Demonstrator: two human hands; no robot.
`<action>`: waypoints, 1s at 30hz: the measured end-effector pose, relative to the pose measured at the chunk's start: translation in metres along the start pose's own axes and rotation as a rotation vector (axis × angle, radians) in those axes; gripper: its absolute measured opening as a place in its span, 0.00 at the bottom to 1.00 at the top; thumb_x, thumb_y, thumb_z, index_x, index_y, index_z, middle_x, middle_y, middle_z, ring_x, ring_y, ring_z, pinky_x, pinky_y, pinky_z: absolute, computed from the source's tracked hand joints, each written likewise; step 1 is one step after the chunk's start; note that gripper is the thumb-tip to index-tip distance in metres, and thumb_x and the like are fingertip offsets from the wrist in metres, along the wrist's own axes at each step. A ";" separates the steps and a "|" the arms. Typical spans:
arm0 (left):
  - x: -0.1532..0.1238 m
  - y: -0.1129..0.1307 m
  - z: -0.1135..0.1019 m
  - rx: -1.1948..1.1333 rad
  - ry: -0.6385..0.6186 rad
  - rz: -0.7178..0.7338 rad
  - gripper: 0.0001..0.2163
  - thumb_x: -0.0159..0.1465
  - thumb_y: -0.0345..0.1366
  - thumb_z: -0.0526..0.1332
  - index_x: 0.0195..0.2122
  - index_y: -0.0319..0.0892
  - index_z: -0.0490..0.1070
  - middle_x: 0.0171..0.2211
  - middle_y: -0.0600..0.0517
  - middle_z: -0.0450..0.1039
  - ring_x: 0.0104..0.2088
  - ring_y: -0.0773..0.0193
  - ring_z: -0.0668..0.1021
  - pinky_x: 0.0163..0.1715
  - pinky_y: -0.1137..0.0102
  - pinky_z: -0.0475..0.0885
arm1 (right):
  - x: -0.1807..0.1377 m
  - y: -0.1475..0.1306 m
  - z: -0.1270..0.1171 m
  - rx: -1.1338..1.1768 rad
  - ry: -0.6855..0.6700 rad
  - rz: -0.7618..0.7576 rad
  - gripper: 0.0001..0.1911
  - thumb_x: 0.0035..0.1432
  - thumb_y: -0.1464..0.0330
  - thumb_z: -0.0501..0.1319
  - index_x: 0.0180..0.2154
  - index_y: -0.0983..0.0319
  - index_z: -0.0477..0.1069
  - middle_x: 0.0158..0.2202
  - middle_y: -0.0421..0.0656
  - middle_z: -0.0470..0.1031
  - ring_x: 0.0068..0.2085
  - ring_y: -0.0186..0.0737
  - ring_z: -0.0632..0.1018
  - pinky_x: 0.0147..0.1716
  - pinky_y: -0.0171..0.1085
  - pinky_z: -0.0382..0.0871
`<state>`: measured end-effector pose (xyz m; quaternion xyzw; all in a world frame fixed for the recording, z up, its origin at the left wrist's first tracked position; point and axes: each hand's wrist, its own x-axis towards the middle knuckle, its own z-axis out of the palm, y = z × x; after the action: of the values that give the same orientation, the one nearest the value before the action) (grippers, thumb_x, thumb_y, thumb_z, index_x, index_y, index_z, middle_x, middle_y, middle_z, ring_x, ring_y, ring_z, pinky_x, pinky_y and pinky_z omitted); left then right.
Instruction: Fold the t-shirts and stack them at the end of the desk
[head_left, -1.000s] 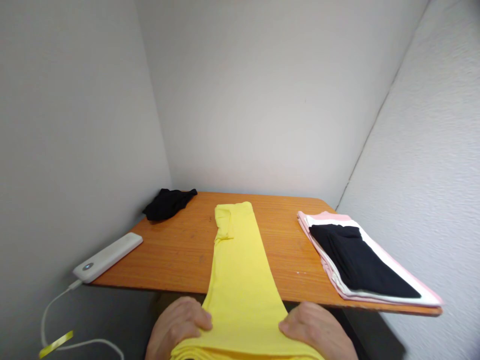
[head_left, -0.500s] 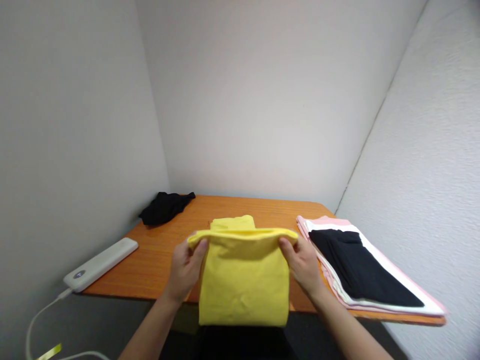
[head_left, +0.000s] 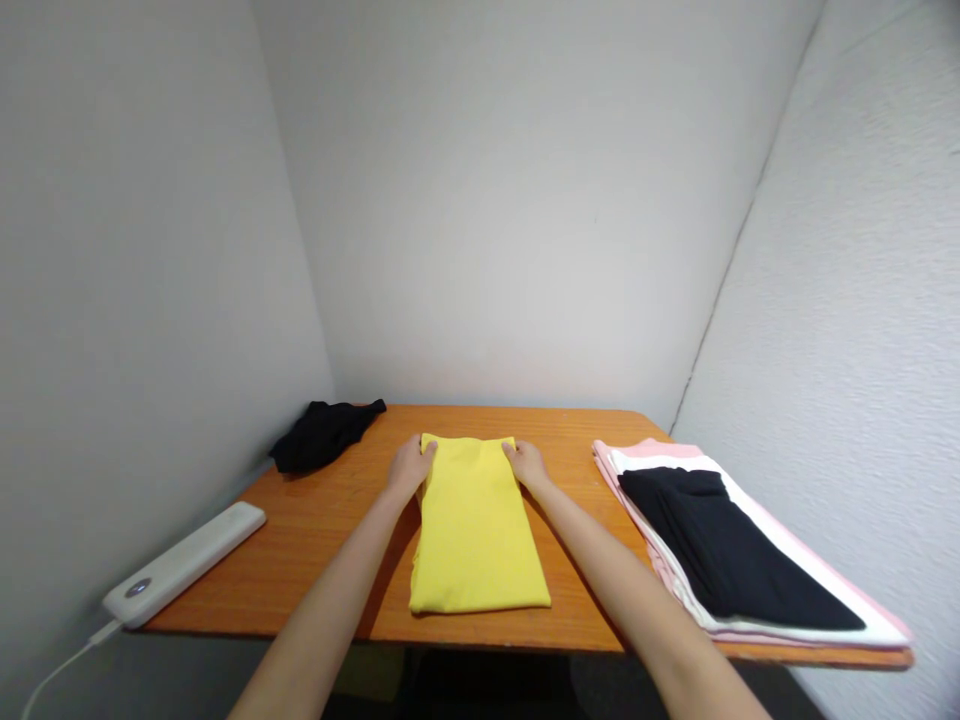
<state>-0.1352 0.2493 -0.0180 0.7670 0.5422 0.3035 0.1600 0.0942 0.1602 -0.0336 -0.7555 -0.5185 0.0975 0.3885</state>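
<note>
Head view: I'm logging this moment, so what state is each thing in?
Yellow garment, folded flat on the table.
Left hand, at its far left corner; grip unclear.
Right hand, at its far right corner; grip unclear.
Black cloth, crumpled, far left corner of table.
Stack of clothes, folded, black piece on top.
Power bank, lying flat, cable plugged in.

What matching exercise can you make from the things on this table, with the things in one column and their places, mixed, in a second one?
Things: 1 yellow cloth; 2 black cloth; 3 power bank; 4 pile of clothes.
Places: A right side of the table; B far left corner; C middle, touched by left hand and right hand; D near left corner.
Pairs: 1-C; 2-B; 3-D; 4-A.
</note>
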 end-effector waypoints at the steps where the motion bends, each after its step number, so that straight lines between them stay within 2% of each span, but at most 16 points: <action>1: -0.003 0.002 -0.002 0.033 0.022 -0.001 0.12 0.66 0.39 0.56 0.44 0.36 0.70 0.38 0.40 0.77 0.41 0.53 0.78 0.40 0.66 0.68 | -0.003 0.000 0.000 -0.035 0.019 0.000 0.16 0.63 0.62 0.53 0.43 0.66 0.73 0.39 0.53 0.77 0.43 0.48 0.77 0.42 0.40 0.67; 3: -0.011 0.009 -0.007 0.080 0.074 0.030 0.16 0.66 0.37 0.54 0.53 0.36 0.65 0.47 0.38 0.74 0.50 0.51 0.75 0.48 0.62 0.67 | -0.010 -0.004 0.001 -0.093 0.059 -0.011 0.19 0.62 0.65 0.54 0.51 0.69 0.68 0.49 0.58 0.73 0.52 0.52 0.72 0.51 0.45 0.63; 5: -0.020 0.017 -0.009 0.150 0.088 0.190 0.17 0.68 0.36 0.52 0.57 0.40 0.63 0.56 0.40 0.69 0.58 0.53 0.69 0.56 0.61 0.61 | -0.022 -0.012 0.005 -0.155 0.057 -0.075 0.24 0.61 0.66 0.55 0.57 0.69 0.63 0.57 0.59 0.66 0.59 0.53 0.65 0.58 0.47 0.55; 7: -0.030 0.023 -0.005 0.258 0.044 0.422 0.18 0.69 0.38 0.49 0.58 0.43 0.64 0.61 0.45 0.64 0.62 0.56 0.64 0.62 0.61 0.55 | -0.036 -0.021 0.013 -0.244 -0.016 -0.184 0.28 0.63 0.64 0.54 0.61 0.69 0.59 0.63 0.57 0.59 0.64 0.53 0.58 0.61 0.47 0.48; 9: -0.039 0.025 0.002 0.376 -0.026 0.561 0.20 0.70 0.40 0.47 0.60 0.43 0.64 0.65 0.46 0.58 0.65 0.56 0.59 0.64 0.58 0.50 | -0.051 -0.028 0.024 -0.340 -0.132 -0.269 0.32 0.65 0.59 0.51 0.64 0.70 0.54 0.67 0.56 0.51 0.67 0.53 0.50 0.64 0.48 0.44; 11: -0.047 0.023 0.011 0.454 -0.086 0.531 0.23 0.69 0.43 0.47 0.62 0.40 0.61 0.67 0.45 0.53 0.67 0.54 0.55 0.65 0.55 0.47 | -0.064 -0.031 0.034 -0.401 -0.232 -0.284 0.37 0.66 0.54 0.47 0.66 0.71 0.49 0.69 0.55 0.42 0.69 0.54 0.43 0.64 0.50 0.39; 14: -0.054 0.014 0.022 0.508 -0.132 0.432 0.26 0.69 0.45 0.45 0.65 0.37 0.57 0.68 0.44 0.48 0.68 0.52 0.51 0.65 0.52 0.48 | -0.075 -0.031 0.044 -0.457 -0.295 -0.272 0.39 0.66 0.50 0.43 0.68 0.70 0.45 0.70 0.53 0.35 0.69 0.55 0.37 0.65 0.52 0.35; 18: -0.057 0.007 0.029 0.530 -0.129 0.409 0.27 0.69 0.44 0.44 0.66 0.37 0.55 0.69 0.45 0.45 0.69 0.53 0.49 0.65 0.52 0.48 | -0.077 -0.028 0.047 -0.496 -0.300 -0.281 0.39 0.66 0.49 0.41 0.68 0.69 0.46 0.70 0.52 0.36 0.69 0.55 0.38 0.65 0.53 0.33; 30: -0.055 0.014 0.031 0.539 -0.160 0.360 0.28 0.67 0.43 0.46 0.65 0.34 0.57 0.68 0.42 0.49 0.68 0.50 0.52 0.65 0.51 0.47 | -0.077 -0.031 0.043 -0.515 -0.307 -0.275 0.38 0.66 0.51 0.42 0.68 0.67 0.46 0.69 0.51 0.39 0.69 0.54 0.41 0.64 0.52 0.35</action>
<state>-0.1175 0.1962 -0.0501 0.8865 0.4447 0.1114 -0.0628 0.0139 0.1196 -0.0610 -0.7284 -0.6757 0.0227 0.1112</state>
